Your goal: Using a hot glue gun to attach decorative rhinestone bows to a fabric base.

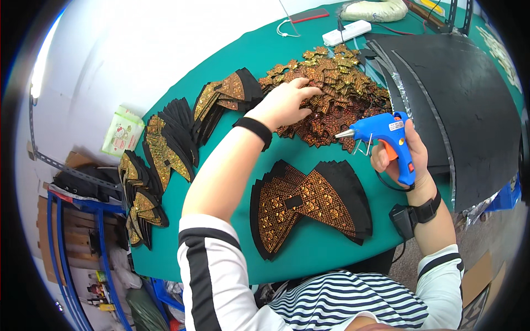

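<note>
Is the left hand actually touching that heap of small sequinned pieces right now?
Touching. The head view shows the left hand lying palm down on the heap of sequinned pieces, fingers spread into it with no gap visible. The right hand holds the blue glue gun apart from the heap.

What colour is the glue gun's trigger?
Orange, on a blue glue gun held in the right hand; head view shows it best.

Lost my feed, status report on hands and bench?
Left hand on heap of small gold-studded patches. Right hand grips blue hot glue gun. Black fan-shaped beaded panels below; nothing between.
</note>
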Action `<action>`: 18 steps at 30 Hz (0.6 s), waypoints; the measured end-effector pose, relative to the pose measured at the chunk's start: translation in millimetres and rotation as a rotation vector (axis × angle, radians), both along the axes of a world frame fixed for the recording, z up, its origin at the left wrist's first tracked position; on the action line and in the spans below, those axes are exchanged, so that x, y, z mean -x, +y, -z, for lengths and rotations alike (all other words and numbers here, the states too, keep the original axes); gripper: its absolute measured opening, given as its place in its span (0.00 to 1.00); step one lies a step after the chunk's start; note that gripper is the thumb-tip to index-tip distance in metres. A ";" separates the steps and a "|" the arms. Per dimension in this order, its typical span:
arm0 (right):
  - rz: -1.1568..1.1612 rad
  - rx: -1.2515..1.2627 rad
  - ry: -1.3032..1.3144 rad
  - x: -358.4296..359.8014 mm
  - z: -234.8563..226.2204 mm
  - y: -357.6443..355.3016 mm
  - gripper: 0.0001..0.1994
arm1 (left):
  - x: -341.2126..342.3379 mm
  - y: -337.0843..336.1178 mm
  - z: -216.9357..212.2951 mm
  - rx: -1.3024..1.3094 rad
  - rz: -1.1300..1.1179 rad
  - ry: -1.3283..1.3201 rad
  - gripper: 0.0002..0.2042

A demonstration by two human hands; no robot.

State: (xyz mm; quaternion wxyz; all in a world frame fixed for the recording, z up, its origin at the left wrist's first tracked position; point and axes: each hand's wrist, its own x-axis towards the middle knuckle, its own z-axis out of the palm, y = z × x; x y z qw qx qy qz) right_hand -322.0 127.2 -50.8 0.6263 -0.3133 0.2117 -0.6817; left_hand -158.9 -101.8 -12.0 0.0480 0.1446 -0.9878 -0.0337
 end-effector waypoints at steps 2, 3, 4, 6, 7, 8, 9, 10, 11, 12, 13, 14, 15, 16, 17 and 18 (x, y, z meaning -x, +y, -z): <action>-0.007 0.009 -0.005 0.0 -1.2 -0.2 0.31 | -6.7 1.3 2.4 -0.040 -0.019 0.018 0.20; -0.009 0.020 0.000 -0.5 -1.8 -0.4 0.31 | -9.6 1.2 4.0 -0.050 -0.027 0.031 0.19; -0.011 0.032 0.007 -0.5 -2.1 -0.9 0.32 | -11.8 1.8 4.8 -0.060 -0.036 0.044 0.18; -0.046 0.054 -0.033 2.6 1.4 0.2 0.31 | -12.4 8.2 1.6 -0.027 0.010 0.137 0.12; -0.084 0.080 -0.071 4.6 2.3 0.9 0.31 | -12.2 10.4 -3.0 -0.047 -0.014 0.129 0.11; -0.079 0.076 -0.072 4.8 2.4 1.0 0.31 | -11.7 12.1 -5.9 -0.069 -0.037 0.121 0.11; -0.079 0.085 -0.071 4.4 1.6 1.2 0.31 | -9.1 12.8 -8.7 -0.047 -0.039 0.122 0.12; -0.079 0.093 -0.070 5.0 1.6 2.3 0.31 | -3.4 15.0 -12.4 -0.053 -0.034 0.123 0.12; -0.076 0.093 -0.069 5.1 1.9 2.9 0.31 | 2.3 18.2 -20.3 -0.086 -0.185 0.076 0.12; -0.071 0.099 -0.056 5.5 2.9 3.6 0.31 | 8.0 18.7 -23.3 -0.119 -0.336 0.028 0.13; -0.065 0.104 -0.042 5.9 4.1 4.5 0.31 | 14.7 13.8 -21.2 -0.142 -0.328 0.105 0.16; -0.070 0.102 -0.040 4.7 4.7 3.7 0.31 | 17.6 5.4 -12.4 -0.144 -0.332 0.107 0.16; -0.080 0.103 -0.036 3.1 5.0 3.3 0.31 | 18.7 -2.2 -0.6 -0.025 -0.305 0.160 0.18; -0.092 0.102 -0.033 1.3 5.3 2.6 0.31 | 17.5 -11.1 10.4 0.092 -0.280 0.212 0.20; -0.101 0.088 -0.032 0.2 6.6 0.9 0.31 | 18.1 -11.4 9.6 0.049 -0.333 0.093 0.25; -0.117 0.086 -0.012 0.0 6.0 1.5 0.31 | 21.7 -7.1 -2.4 -0.079 -0.376 0.025 0.26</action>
